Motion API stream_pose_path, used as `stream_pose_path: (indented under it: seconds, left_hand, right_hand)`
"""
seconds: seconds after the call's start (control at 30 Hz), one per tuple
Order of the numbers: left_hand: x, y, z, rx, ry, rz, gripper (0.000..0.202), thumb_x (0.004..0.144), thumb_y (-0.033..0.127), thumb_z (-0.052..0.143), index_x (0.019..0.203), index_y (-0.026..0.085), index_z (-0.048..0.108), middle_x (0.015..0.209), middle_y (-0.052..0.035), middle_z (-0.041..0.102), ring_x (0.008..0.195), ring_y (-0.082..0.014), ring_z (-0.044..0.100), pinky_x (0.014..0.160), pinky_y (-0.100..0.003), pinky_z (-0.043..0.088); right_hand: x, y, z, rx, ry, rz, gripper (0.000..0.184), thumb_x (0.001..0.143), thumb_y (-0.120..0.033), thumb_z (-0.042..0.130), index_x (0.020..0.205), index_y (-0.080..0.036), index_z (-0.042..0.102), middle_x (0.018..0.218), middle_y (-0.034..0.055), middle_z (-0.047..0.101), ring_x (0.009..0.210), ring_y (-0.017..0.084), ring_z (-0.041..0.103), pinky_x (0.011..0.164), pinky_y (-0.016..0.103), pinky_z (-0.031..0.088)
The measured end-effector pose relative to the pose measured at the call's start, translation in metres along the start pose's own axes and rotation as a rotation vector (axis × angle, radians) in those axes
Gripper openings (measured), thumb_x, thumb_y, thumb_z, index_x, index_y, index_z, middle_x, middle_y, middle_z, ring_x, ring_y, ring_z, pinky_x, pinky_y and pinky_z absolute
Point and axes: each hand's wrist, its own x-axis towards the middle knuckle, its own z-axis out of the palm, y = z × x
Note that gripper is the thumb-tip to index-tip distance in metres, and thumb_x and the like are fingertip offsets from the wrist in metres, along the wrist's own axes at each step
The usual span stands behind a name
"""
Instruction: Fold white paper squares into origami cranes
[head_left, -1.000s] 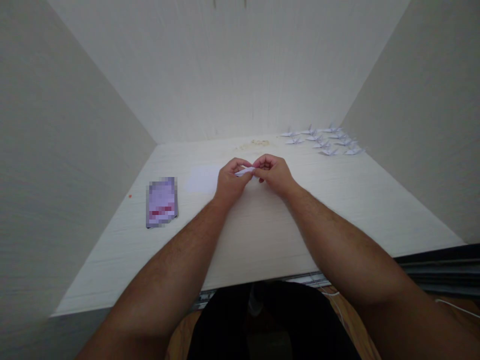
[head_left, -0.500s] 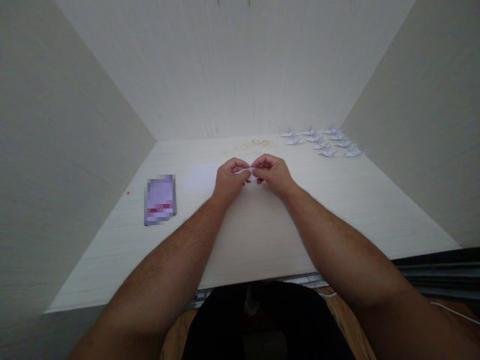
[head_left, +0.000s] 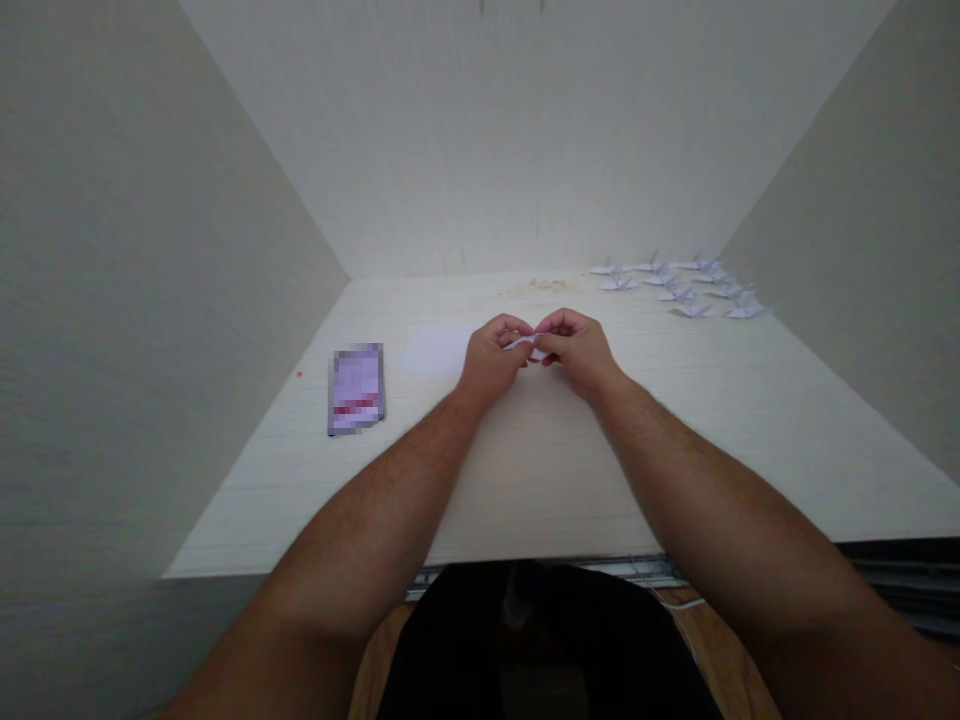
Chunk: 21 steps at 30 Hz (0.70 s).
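My left hand [head_left: 491, 362] and my right hand [head_left: 579, 350] meet over the middle of the white table [head_left: 525, 460], fingers curled. Both pinch a small folded piece of white paper [head_left: 522, 343] between their fingertips, left hand on its left end, right hand on its right end. Most of the paper is hidden by my fingers. A flat white sheet of paper [head_left: 437, 349] lies on the table just left of my left hand.
Several small folded paper cranes [head_left: 679, 285] stand in rows at the table's back right corner. A blurred purple card or booklet [head_left: 357, 389] lies at the left. Pale walls enclose the table on three sides. A faint stain [head_left: 546, 288] marks the back middle.
The view has shifted, so everything sits further right in the picture. My hands stay together on the folded paper with only slight finger movement.
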Motion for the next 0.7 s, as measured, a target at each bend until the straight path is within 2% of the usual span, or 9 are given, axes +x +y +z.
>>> stream_pose_path:
  seconds: [0.2,0.4,0.7]
  left_hand:
    - [-0.0002,0.0003,0.0004,0.007,-0.009,0.001,0.013,0.073,0.02,0.072,0.081,0.018,0.062,0.065,0.0022,0.069,0.057,-0.0107,0.067,0.056,-0.022,0.05]
    - [-0.001,0.0053,0.0004,0.016,0.028,-0.067,0.013,0.07,0.014,0.069,0.08,0.018,0.062,0.061,0.003,0.067,0.057,-0.0115,0.067,0.053,-0.021,0.048]
    - [0.0014,0.0008,-0.0005,-0.01,0.054,-0.082,0.013,0.068,0.014,0.067,0.079,0.018,0.062,0.056,0.0027,0.065,0.054,-0.0126,0.066,0.046,-0.02,0.043]
  right_hand:
    - [-0.0001,-0.0021,-0.0002,0.042,0.02,0.018,0.015,0.055,-0.02,0.073,0.064,-0.02,0.062,0.058,-0.0036,0.063,0.052,0.01,0.058,0.048,0.023,0.045]
    - [0.0008,-0.0007,-0.0038,0.028,-0.025,0.023,0.013,0.057,-0.021,0.073,0.069,-0.021,0.066,0.062,-0.0026,0.065,0.056,0.012,0.061,0.05,0.025,0.048]
    - [0.0035,0.0031,-0.0042,0.022,-0.05,-0.039,0.013,0.059,-0.019,0.074,0.07,-0.02,0.068,0.065,-0.0028,0.067,0.055,0.011,0.062,0.051,0.024,0.05]
